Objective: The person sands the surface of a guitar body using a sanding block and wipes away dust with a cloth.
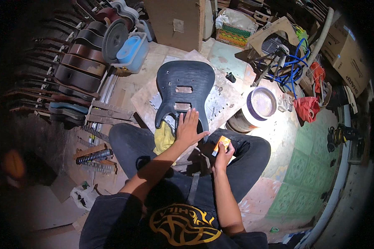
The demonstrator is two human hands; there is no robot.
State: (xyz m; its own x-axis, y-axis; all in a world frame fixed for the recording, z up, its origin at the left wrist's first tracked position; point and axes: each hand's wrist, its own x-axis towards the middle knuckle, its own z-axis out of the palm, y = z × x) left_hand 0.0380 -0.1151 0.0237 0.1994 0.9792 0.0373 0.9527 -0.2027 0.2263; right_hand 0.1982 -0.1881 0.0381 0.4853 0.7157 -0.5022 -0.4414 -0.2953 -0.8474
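Black double-horned guitar body [185, 98], 2 rectangular cutouts, lies flat on pale tan board [229, 103], lower end under left hand [188, 129]: fingers extended, thumb out wide, tips just below lower cutout. Right hand [224, 157] off the body, to its lower right, fingers pinching small orange-and-white box [222, 142]. Crumpled yellow cloth [165, 139] at lower-left horn. Round purple-rimmed container [251, 106] near board, right side.

We see a matte black guitar body [185, 74] beside a yellow cloth [165, 137], a small box [223, 142] in orange and white, and our black shirt [112, 218] with its gold design. Around us we have blue hose [297, 62], a red bag [306, 109], green floor tiles [305, 166] and a basket [235, 37] patterned in green and orange.
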